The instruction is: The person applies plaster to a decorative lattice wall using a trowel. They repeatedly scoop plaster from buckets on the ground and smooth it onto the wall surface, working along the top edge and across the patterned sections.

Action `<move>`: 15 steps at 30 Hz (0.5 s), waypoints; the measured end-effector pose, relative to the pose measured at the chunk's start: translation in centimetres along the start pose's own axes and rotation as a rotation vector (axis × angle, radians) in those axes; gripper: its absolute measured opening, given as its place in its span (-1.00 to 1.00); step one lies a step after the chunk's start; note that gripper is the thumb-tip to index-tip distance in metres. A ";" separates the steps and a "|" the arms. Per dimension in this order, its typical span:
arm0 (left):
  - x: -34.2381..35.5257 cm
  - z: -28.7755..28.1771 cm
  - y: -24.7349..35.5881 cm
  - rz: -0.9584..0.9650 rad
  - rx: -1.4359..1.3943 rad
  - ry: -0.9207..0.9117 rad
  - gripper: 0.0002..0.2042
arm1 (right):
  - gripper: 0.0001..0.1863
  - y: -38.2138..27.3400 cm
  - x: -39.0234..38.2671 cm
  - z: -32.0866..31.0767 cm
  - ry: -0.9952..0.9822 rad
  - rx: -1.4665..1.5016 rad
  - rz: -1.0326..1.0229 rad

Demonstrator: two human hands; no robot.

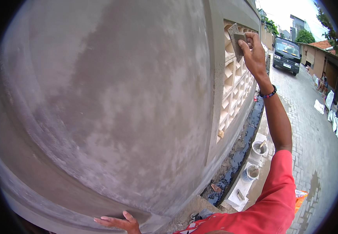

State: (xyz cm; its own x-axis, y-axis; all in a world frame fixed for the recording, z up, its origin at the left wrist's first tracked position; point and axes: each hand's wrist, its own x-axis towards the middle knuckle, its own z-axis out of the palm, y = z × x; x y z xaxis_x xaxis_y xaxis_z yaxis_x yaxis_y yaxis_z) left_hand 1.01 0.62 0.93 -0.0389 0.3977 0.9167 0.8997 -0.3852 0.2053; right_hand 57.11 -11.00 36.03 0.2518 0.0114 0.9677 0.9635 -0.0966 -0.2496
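My right hand [252, 52] is raised to the upper right, its fingers and thumb wrapped round a flat, grey, mortar-coloured plastering float [236, 39]. The float stands on edge in front of the pale breeze-block grille [231, 84]; whether it touches the grille or its frame I cannot tell. Down at the lower edge, my left hand [118, 224] has its fingers stretched and apart, with nothing in it. It is close to the bottom part of the grey plastered wall [145, 117], which has darker damp patches across it.
A ditch with dark water [237, 156] runs along the wall's foot. Beside it, a mortar bucket [259, 148] and a second bucket [251, 173] stand on pale slabs [237, 195]. A dark truck [286, 54] is on the paved lane [305, 117]; people [323, 84] and white sacks [330, 99] are along the right side.
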 end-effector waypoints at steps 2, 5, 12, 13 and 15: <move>0.0 0.1 0.6 -0.026 -0.034 0.003 -0.22 | -0.60 1.7 4.6 1.7 0.041 0.283 0.090; -1.7 1.2 -1.3 -0.021 0.019 -0.068 0.04 | -0.57 3.1 10.6 3.1 0.189 0.304 -0.005; -2.1 0.7 -2.1 -0.032 0.032 -0.073 0.05 | -0.72 -1.2 16.7 6.0 0.255 0.388 0.050; -2.4 0.7 -2.3 -0.034 0.031 -0.081 0.05 | -0.74 -1.0 17.3 6.3 0.229 0.367 0.076; -2.4 0.8 -2.3 -0.039 0.030 -0.100 0.05 | -0.80 -0.7 18.2 6.8 0.172 0.330 0.124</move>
State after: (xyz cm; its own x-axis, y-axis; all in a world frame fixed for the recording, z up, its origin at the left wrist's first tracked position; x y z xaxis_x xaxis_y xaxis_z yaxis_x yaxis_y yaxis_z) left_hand -0.65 1.23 -2.01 -0.0314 0.4935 0.8692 0.9111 -0.3434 0.2279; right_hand 61.62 -3.92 53.54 0.3766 -0.1502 0.9141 0.9111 0.2387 -0.3362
